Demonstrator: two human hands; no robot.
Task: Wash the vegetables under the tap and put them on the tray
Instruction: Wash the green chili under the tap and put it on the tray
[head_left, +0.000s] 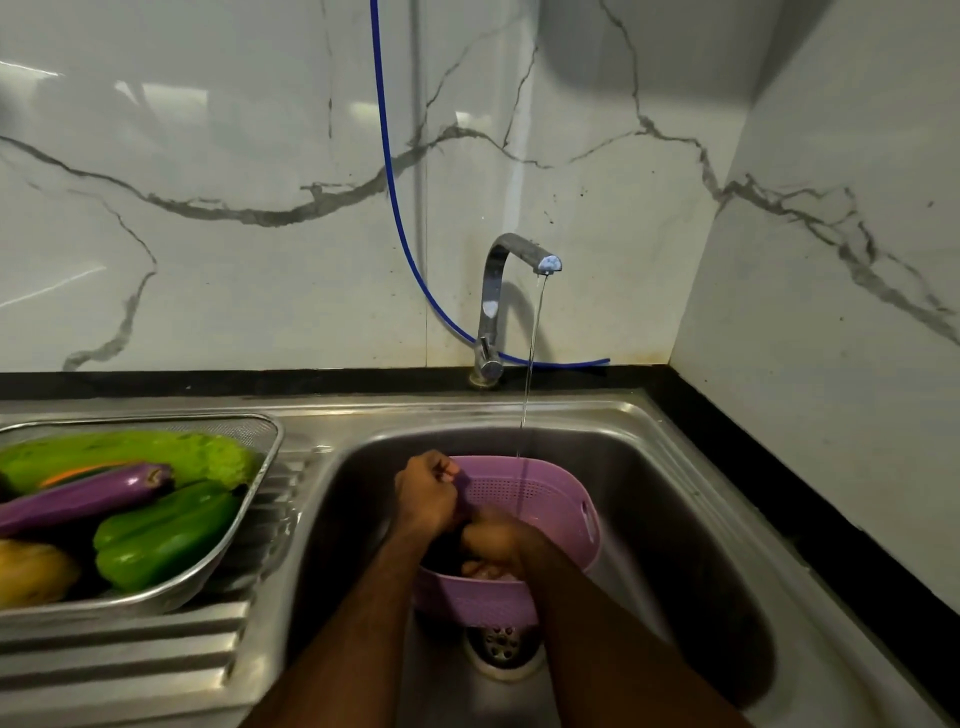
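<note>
A purple plastic colander (550, 499) sits tilted in the steel sink (691, 519), over the drain. My left hand (425, 496) grips its left rim. My right hand (498, 545) is inside the colander, fingers curled round a dark vegetable (441, 553) that is mostly hidden. A thin stream of water (531, 364) runs from the chrome tap (511, 249) into the colander's far side. On the drainboard to the left, a metal mesh tray (260, 431) holds a long green gourd (156, 449), a purple aubergine (88, 493), a green pepper (166, 535) and a yellow vegetable (31, 571).
A blue hose (395, 197) hangs down the marble wall behind the tap and lies along the black counter edge. The ribbed drainboard (130, 654) stretches in front of the tray. The drain strainer (501, 647) shows just under the colander.
</note>
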